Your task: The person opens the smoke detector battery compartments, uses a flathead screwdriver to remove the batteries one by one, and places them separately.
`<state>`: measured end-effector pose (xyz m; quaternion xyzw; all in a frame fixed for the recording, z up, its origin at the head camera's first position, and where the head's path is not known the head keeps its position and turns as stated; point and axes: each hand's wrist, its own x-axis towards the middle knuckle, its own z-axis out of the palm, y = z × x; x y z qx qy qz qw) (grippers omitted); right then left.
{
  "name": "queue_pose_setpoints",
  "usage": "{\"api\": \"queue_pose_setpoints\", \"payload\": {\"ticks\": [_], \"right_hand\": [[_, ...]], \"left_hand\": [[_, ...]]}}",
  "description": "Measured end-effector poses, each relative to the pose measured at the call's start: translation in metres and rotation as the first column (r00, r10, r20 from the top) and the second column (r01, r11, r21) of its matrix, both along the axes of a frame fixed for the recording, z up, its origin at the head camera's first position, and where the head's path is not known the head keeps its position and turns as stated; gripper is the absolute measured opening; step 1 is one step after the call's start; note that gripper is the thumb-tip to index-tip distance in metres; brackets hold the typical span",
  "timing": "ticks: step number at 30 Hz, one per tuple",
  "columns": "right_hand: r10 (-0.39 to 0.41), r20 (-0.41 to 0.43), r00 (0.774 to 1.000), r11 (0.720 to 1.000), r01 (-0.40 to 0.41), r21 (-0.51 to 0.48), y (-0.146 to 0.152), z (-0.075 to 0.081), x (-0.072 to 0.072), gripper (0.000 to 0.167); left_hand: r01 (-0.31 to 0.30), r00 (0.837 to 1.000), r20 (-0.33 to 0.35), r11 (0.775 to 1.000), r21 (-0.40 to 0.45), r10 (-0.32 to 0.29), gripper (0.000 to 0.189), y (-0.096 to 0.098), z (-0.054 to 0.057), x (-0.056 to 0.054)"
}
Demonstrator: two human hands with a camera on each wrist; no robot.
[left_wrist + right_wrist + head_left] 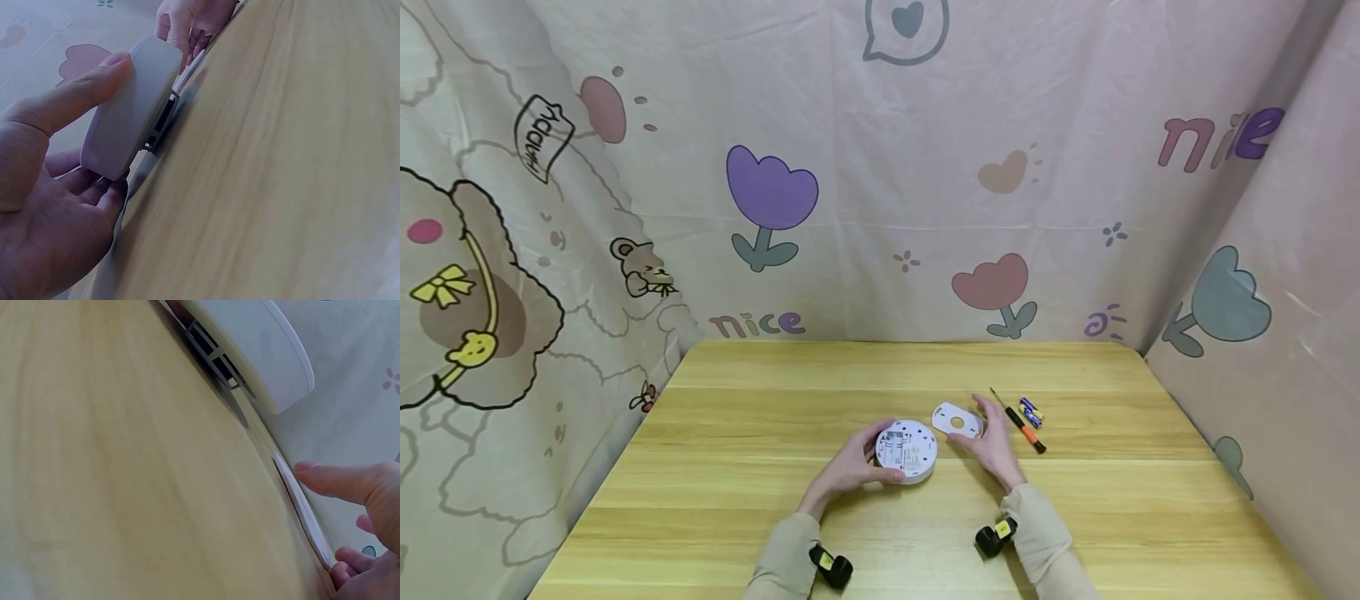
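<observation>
My left hand (853, 463) grips a white round smoke detector (907, 451) by its side, thumb near the front and fingers behind. Its flat back with printed labels faces up, and in the left wrist view a dark slotted vent (164, 122) juts out toward the table. To the right, a thin white mounting plate (949, 419) with a round hole in its middle lies flat on the wood. Over its right end my right hand (994, 443) is spread. The thumb (322, 478) is straight at one edge and the other fingertips are right at the plate's end.
Right of the right hand lie an orange and black screwdriver (1024, 429) and blue batteries (1031, 412). The wooden table (737, 467) meets a printed curtain (865, 192) at the back and sides. Black cameras sit on both wrists.
</observation>
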<state>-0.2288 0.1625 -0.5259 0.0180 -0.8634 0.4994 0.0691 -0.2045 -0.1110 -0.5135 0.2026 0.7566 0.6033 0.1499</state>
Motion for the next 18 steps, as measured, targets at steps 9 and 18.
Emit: {"api": "queue_pose_setpoints", "payload": {"ticks": [9, 18], "right_hand": [[-0.007, 0.022, 1.0, 0.998, 0.005, 0.064, 0.0005, 0.0015, -0.0002, 0.092], [-0.013, 0.008, 1.0, 0.993, 0.012, 0.121, 0.0004, 0.0022, 0.0009, 0.086]], "left_hand": [[0.005, 1.0, 0.002, 1.0, 0.015, -0.005, 0.097, 0.0006, 0.001, 0.0006], [0.005, 1.0, -0.001, 1.0, 0.008, -0.005, 0.098, 0.0002, 0.0001, 0.0004]]}}
